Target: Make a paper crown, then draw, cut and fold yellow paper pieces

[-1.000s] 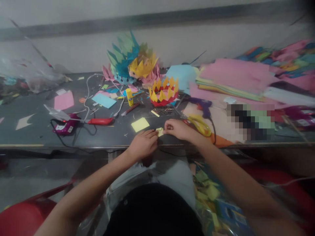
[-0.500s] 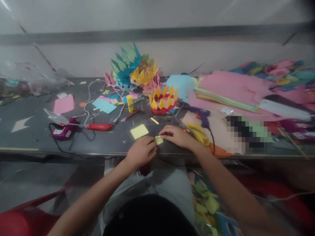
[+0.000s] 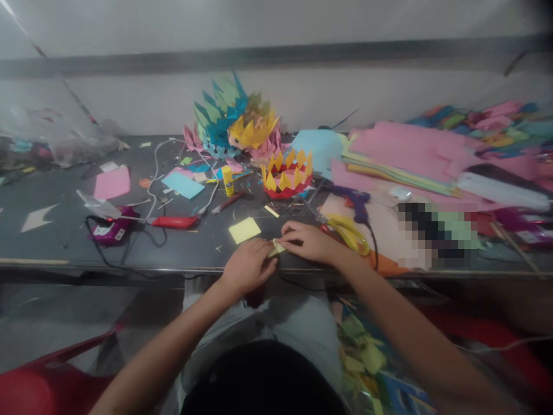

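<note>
Between my hands, close to the table's front edge, is a small folded piece of yellow paper (image 3: 277, 248). My left hand (image 3: 248, 264) grips its left side, fingers bent over the paper. The fingertips of my right hand (image 3: 305, 241) pinch its right side and upper edge. Both hands partly cover the paper, so its exact folds are hard to make out. Just beyond my left hand lies a flat yellow paper sheet (image 3: 244, 230). A paper ring with yellow points and a red base (image 3: 287, 183) stands farther back.
Yellow-handled scissors (image 3: 349, 233) and a blue glue gun (image 3: 356, 202) lie right of my right hand. A glue stick (image 3: 227, 181), a red-handled tool (image 3: 175, 222) with a cord and paper scraps are at left. Stacked coloured sheets (image 3: 406, 153) fill the right back.
My right fingers have moved slightly left over the yellow paper and now cover more of it. My left hand stays nearly in place.
</note>
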